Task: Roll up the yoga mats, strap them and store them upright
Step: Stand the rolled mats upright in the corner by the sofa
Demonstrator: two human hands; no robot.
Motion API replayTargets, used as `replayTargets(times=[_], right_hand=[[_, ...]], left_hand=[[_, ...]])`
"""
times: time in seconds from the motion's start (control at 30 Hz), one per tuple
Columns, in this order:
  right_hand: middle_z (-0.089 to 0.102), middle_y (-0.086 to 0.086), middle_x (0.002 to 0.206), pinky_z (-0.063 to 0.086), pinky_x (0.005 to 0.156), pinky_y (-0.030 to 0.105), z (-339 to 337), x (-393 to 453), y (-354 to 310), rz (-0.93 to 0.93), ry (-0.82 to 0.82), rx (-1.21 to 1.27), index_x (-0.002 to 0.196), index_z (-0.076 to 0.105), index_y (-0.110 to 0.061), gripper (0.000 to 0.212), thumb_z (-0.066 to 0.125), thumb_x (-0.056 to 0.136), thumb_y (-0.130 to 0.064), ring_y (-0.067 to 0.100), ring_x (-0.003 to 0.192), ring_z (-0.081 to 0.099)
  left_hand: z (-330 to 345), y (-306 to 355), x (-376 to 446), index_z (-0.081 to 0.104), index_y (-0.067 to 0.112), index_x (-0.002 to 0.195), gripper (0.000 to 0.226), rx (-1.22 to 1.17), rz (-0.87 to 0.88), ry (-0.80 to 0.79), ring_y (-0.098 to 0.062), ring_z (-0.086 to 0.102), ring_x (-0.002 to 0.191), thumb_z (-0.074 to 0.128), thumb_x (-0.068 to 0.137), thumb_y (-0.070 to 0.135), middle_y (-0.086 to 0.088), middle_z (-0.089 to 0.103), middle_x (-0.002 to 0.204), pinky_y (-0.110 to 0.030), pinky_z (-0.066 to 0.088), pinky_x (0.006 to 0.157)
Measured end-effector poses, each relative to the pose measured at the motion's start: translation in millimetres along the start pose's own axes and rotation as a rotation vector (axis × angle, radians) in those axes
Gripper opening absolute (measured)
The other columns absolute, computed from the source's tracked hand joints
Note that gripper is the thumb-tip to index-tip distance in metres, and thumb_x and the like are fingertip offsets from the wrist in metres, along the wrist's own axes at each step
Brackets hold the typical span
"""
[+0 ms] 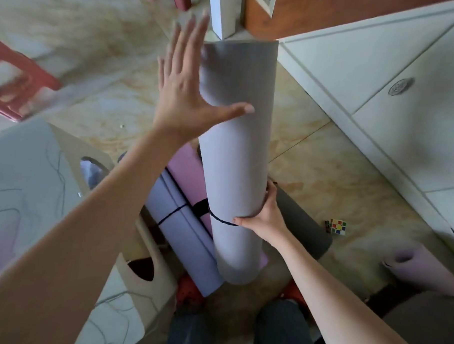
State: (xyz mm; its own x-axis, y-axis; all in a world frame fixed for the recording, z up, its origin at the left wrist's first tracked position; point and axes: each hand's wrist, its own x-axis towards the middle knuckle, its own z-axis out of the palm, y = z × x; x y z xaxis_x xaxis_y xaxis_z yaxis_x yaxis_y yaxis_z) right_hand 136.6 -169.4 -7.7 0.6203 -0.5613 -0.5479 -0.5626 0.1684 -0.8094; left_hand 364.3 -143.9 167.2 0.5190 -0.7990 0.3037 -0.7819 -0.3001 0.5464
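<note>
A rolled grey-lavender yoga mat (234,151) is in front of me, its near end pointing at the camera, with a thin dark strap (220,219) round its lower part. My right hand (264,216) grips the roll at the strap from the right side. My left hand (186,89) is spread flat with straight fingers against the roll's upper left side, thumb lying across it. Behind the roll lie a strapped lavender mat (184,232) and a pink mat (188,172). A dark grey rolled mat (303,222) lies to the right.
A white cabinet (395,101) runs along the right. A light table or box with cut-outs (38,189) stands at left, a pink stool (19,84) beyond it. A puzzle cube (338,226) lies on the tiled floor. Another pale rolled mat (424,266) lies at far right.
</note>
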Motion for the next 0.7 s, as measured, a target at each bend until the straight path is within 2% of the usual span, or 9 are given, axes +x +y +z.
replayTargets(times=[0.07,0.1,0.2,0.3,0.4,0.47,0.53,0.6,0.7], right_hand=[[0.037,-0.008,0.145,0.042,0.105,0.042,2,-6,-4,0.008,-0.039,-0.040,0.149,0.002,-0.037,0.131,0.092,0.055,-0.024,0.016,0.129,0.040],[0.036,-0.007,0.145,0.042,0.106,0.044,2,-8,-5,0.014,-0.048,-0.059,0.149,0.001,-0.036,0.130,0.091,0.055,-0.024,0.018,0.130,0.040],[0.035,-0.005,0.146,0.041,0.106,0.050,-4,-11,-11,0.060,-0.128,-0.129,0.147,0.001,-0.041,0.129,0.091,0.055,-0.025,0.023,0.131,0.040],[0.032,-0.007,0.149,0.037,0.110,0.048,-19,-8,-10,0.157,-0.266,-0.128,0.145,0.003,-0.050,0.126,0.090,0.056,-0.028,0.021,0.134,0.037],[0.030,-0.010,0.148,0.034,0.108,0.040,-41,-6,-2,0.294,-0.378,-0.004,0.149,0.011,-0.044,0.103,0.078,0.075,-0.016,0.020,0.137,0.033],[0.032,-0.004,0.149,0.031,0.107,0.045,-53,-8,12,0.420,-0.311,0.089,0.149,0.021,-0.039,0.082,0.062,0.085,-0.009,0.023,0.136,0.033],[0.039,0.001,0.144,0.030,0.110,0.049,-64,-12,30,0.500,-0.140,0.160,0.146,0.028,-0.035,0.067,0.056,0.089,-0.010,0.023,0.129,0.038],[0.048,0.001,0.129,0.035,0.107,0.046,-73,-18,44,0.575,-0.030,0.221,0.145,0.031,-0.032,0.058,0.054,0.094,-0.016,0.021,0.116,0.046],[0.053,0.001,0.114,0.042,0.098,0.043,-85,-33,58,0.657,0.051,0.236,0.144,0.033,-0.028,0.054,0.053,0.096,-0.017,0.022,0.108,0.051]], left_hand=[[-13,16,25,0.036,0.023,0.147,0.115,0.133,-0.030,-0.182,-0.024,0.024,0.144,0.052,0.054,0.087,-0.002,0.039,0.149,-0.055,0.007,0.119],[-17,22,34,0.045,0.026,0.140,0.109,0.171,-0.063,-0.241,-0.024,0.035,0.136,0.048,0.050,0.087,0.000,0.049,0.138,-0.050,0.014,0.118],[-20,34,56,0.060,0.019,0.109,0.086,0.315,-0.167,-0.341,-0.027,0.055,0.100,0.060,0.054,0.084,-0.002,0.060,0.103,-0.036,0.043,0.086],[-21,41,65,0.052,0.019,0.076,0.064,0.513,-0.163,-0.509,-0.026,0.052,0.084,0.060,0.064,0.081,0.002,0.051,0.075,-0.033,0.039,0.069],[-20,43,61,0.044,0.026,0.072,0.053,0.448,-0.161,-0.573,-0.025,0.052,0.083,0.064,0.067,0.075,0.006,0.048,0.072,-0.033,0.037,0.067],[-15,51,56,0.043,0.028,0.069,0.055,0.410,-0.149,-0.583,-0.026,0.054,0.082,0.065,0.061,0.078,0.005,0.053,0.074,-0.035,0.045,0.070],[-7,71,55,0.047,0.027,0.075,0.056,0.434,-0.093,-0.562,-0.026,0.055,0.082,0.063,0.061,0.079,0.002,0.058,0.080,-0.037,0.049,0.072],[2,99,52,0.049,0.024,0.082,0.055,0.504,-0.039,-0.532,-0.022,0.051,0.076,0.063,0.067,0.075,0.002,0.055,0.078,-0.031,0.040,0.059],[10,137,41,0.045,0.020,0.076,0.058,0.559,0.039,-0.497,-0.014,0.046,0.064,0.060,0.070,0.075,0.006,0.047,0.070,-0.027,0.025,0.049]])
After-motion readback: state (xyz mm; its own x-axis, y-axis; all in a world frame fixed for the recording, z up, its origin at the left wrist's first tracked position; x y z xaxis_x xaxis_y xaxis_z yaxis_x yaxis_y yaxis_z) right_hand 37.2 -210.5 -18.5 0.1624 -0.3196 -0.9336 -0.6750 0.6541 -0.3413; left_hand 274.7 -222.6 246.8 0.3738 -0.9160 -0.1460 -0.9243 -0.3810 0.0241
